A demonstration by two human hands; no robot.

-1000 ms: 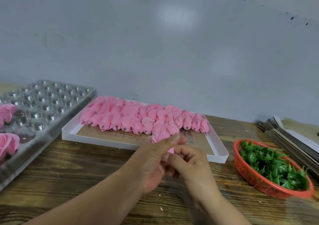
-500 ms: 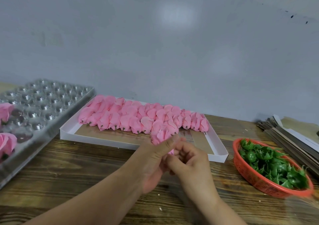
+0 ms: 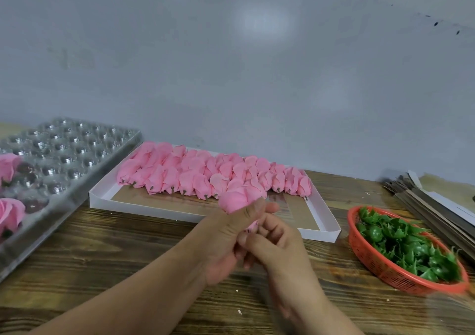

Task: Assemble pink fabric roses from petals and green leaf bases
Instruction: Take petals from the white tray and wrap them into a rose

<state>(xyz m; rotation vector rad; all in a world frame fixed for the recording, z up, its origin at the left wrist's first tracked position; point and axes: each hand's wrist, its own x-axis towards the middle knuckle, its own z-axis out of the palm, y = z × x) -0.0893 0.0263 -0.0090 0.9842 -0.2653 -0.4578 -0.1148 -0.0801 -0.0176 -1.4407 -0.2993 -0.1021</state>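
- Left hand (image 3: 226, 239): raised over the wooden table (image 3: 108, 265), thumb and fingers curled round a pink rose bud (image 3: 237, 199); the bud's petals stand out above the thumb.
- Right hand (image 3: 277, 247): pressed against the left hand, fingers curled at the underside of the same bud, where a strip of pink shows between the two hands. What exactly the fingertips pinch there is hidden.
- Pink rose bud: held in the air in front of the near edge of the white tray (image 3: 331, 232), not touching it.
- White tray: lies flat on the table at centre; a row of pink petal buds (image 3: 180, 178) lies across its far half, small dark stems pointing toward the viewer. The near half shows its brown cardboard floor.
- Red basket (image 3: 372, 265): on the table to the right of the tray, apart from it, holding a heap of green leaf bases (image 3: 406, 247).
- Clear blister tray (image 3: 77, 154): on the left, its right edge just beside the white tray. Two finished pink roses (image 3: 10, 215) sit in its near-left cups, partly cut off by the picture's edge.
- Stack of flat cardboard strips (image 3: 437, 206): at far right, behind the basket.
- Grey wall (image 3: 231, 64): behind the table.
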